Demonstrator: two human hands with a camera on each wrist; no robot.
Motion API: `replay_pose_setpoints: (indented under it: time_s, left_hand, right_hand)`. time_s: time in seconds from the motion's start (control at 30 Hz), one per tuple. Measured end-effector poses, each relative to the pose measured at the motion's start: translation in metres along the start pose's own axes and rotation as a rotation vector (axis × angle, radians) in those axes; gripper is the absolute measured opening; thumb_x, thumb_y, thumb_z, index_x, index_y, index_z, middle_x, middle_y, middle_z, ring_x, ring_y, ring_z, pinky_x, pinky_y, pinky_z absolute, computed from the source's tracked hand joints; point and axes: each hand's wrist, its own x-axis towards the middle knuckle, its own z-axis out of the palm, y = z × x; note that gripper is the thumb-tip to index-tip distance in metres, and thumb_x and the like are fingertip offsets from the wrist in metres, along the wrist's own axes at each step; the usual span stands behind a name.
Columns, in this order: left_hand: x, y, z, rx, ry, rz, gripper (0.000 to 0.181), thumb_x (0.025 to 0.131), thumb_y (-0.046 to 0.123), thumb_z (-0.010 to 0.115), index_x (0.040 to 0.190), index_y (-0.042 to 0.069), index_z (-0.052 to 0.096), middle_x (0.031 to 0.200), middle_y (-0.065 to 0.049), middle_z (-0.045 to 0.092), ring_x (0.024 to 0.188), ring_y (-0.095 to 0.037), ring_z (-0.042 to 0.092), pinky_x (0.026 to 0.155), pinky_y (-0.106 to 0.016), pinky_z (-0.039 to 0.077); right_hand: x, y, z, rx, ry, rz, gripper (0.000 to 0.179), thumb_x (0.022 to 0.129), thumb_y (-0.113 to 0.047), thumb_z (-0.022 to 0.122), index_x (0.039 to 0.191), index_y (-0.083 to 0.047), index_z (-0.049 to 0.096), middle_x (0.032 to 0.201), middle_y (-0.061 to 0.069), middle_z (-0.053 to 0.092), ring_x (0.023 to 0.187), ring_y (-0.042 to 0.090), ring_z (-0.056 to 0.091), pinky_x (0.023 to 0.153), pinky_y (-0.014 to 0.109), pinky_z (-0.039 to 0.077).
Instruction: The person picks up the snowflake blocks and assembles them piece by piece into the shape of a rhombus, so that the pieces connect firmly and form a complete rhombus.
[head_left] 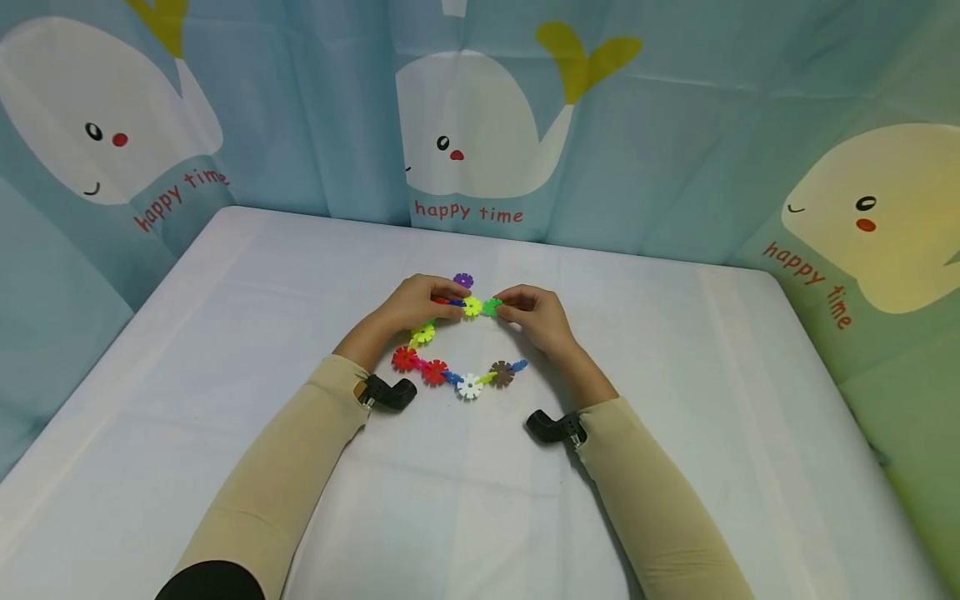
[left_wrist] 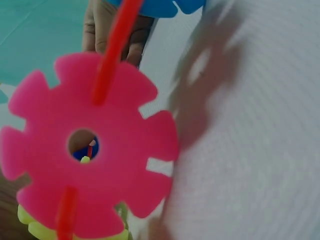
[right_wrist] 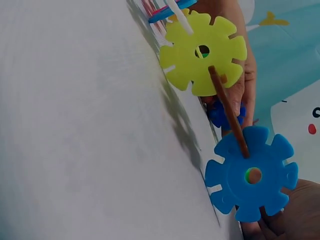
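Note:
A chain of coloured, notched plastic snowflake discs curves over the white table, open on its right side. My left hand (head_left: 417,302) pinches the chain at its far side, by a blue disc (head_left: 454,302) and a yellow disc (head_left: 472,307). From the right, my right hand (head_left: 538,313) pinches a green disc (head_left: 491,307) right beside the yellow one. A pink disc (left_wrist: 100,145) fills much of the left wrist view, red discs slotted into it. In the right wrist view, a yellow-green disc (right_wrist: 222,40) and a light blue disc (right_wrist: 255,187) are joined by a brown disc seen edge-on.
A purple disc (head_left: 463,280) lies just beyond the left fingertips. Nearest me, the chain runs through red discs, a white disc (head_left: 470,387) and a brown disc (head_left: 502,374). A whale-print curtain (head_left: 480,125) hangs behind the white table (head_left: 675,350).

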Motion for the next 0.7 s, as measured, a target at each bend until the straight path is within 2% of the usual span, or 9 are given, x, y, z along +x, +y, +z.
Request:
replay_pose_setpoints:
  time_s: [0.23,0.47,0.7]
  left_hand:
    - [0.0003,0.0003,-0.0006,-0.024,-0.011,-0.001,0.036,0.092,0.024,0.071,0.127,0.016,0.067,0.124,-0.005,0.067,0.12,-0.021,0.058,0.108,-0.04,0.042]
    - [-0.0005,0.0014,-0.0007,-0.023,-0.023,0.016,0.037,0.092,0.022,0.072,0.128,0.015,0.067,0.125,-0.006,0.068,0.121,-0.021,0.058,0.109,-0.039,0.042]
    - [-0.0011,0.0043,0.0014,-0.009,-0.004,0.015,0.037,0.089,0.021,0.074,0.126,0.015,0.068,0.12,-0.005,0.07,0.115,-0.02,0.061,0.107,-0.038,0.044]
  right_hand:
    - [0.0011,-0.001,0.0021,-0.031,-0.002,0.016,0.019,0.092,-0.005,0.068,0.108,0.003,0.071,0.106,0.022,0.07,0.083,0.01,0.065,0.074,0.02,0.054]
    - [0.0004,-0.0023,0.0046,-0.06,-0.003,0.009,0.018,0.092,-0.008,0.07,0.108,0.0,0.072,0.105,0.016,0.072,0.082,0.008,0.065,0.07,0.019,0.051]
    - [0.0004,-0.0045,0.0055,-0.072,-0.004,0.032,0.019,0.092,-0.008,0.069,0.108,0.0,0.072,0.108,0.018,0.071,0.086,0.013,0.065,0.069,0.018,0.049]
